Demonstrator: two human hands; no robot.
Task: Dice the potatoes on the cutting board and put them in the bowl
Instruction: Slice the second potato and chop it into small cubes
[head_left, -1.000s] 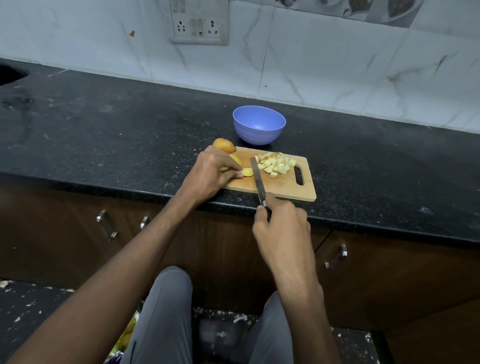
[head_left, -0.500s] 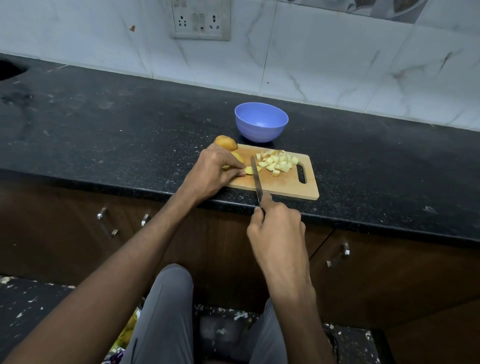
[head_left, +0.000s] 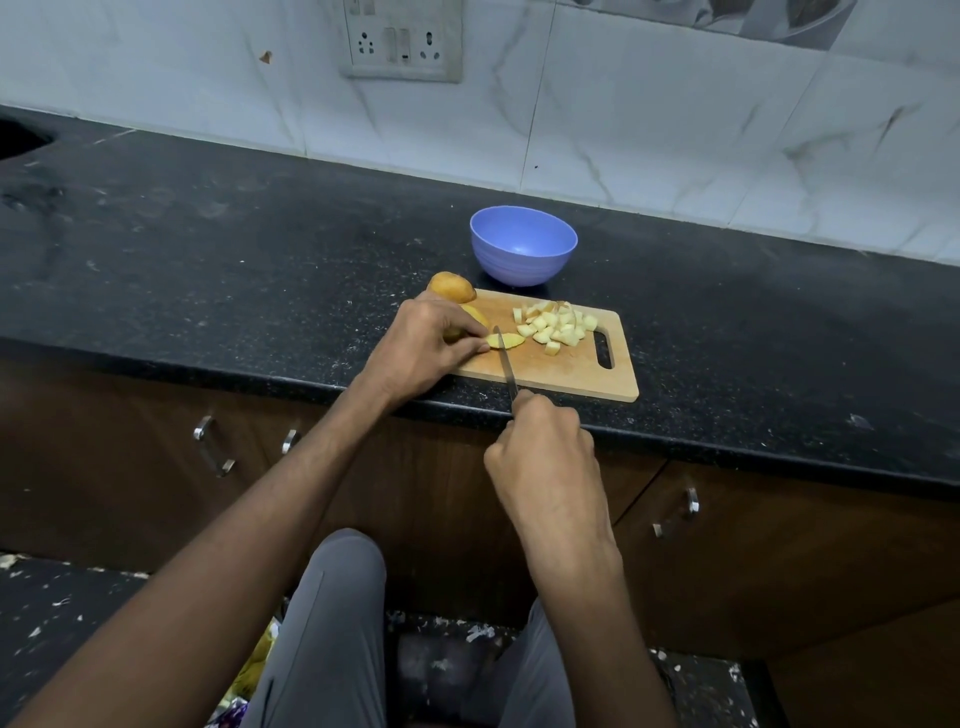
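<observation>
A wooden cutting board (head_left: 582, 371) lies at the counter's front edge. On its right half sits a pile of diced potato (head_left: 556, 327). My left hand (head_left: 421, 348) pinches a yellow potato slice (head_left: 506, 341) flat on the board, with a larger potato piece (head_left: 475, 315) partly under its fingers. A whole potato (head_left: 450, 287) rests at the board's far left corner. My right hand (head_left: 543, 457) grips the knife (head_left: 505, 364), whose blade crosses the slice. The blue bowl (head_left: 523, 253) stands empty behind the board.
The black stone counter (head_left: 208, 249) stretches left and right of the board, backed by a white tiled wall with a socket panel (head_left: 401, 40). Brown cabinet doors with metal handles (head_left: 213, 448) are below. My grey-trousered legs show at the bottom.
The knife blade has shifted slightly left, onto the slice held by my left hand. Both hands keep their grips; the view has drifted a little.
</observation>
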